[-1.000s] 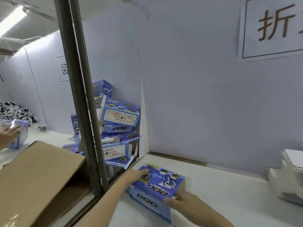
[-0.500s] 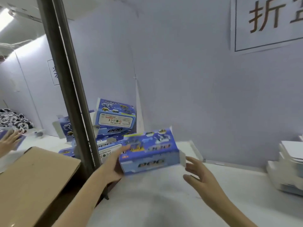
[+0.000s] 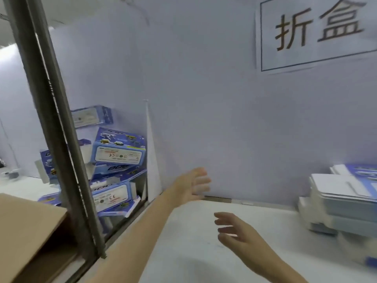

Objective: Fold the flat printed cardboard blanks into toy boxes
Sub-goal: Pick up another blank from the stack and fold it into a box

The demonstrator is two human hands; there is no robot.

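- Left hand (image 3: pixel 190 185): we log it raised near the wall (image 3: pixel 224 119), over the far part of the surface (image 3: pixel 193 256), with the forearm running down toward six o'clock. The fingers are wide and straight, blurred, and hold nothing.
- Right hand (image 3: pixel 238 234): we place it at five o'clock from the left hand, apart from it and above the surface. The fingers are wide and loosely bent, and hold nothing.
- Folded boxes (image 3: pixel 118 154): a pile in blue print at nine o'clock from the left hand, beyond the metal post (image 3: pixel 55 123), in the corner against the wall. They lie tilted on one another. Two show us a white label panel, and some flaps stand open.
- Top box (image 3: pixel 91 116): blurred, at eleven o'clock of the pile. We cannot tell whether it rests on the others.
- Flat blanks (image 3: pixel 342 193): a stack at three o'clock of the view, on the surface near the wall, mostly white side up, with one blue printed face at its far right. It is well apart from both hands.
- Metal post: grey, slanting from eleven o'clock down to the near edge of the surface.
- Brown carton (image 3: pixel 26 231): at eight o'clock, on our side of the post, with one flap raised.
- Sign (image 3: pixel 318 31): at one o'clock on the wall, a white sheet with two large dark characters inside a thin frame.
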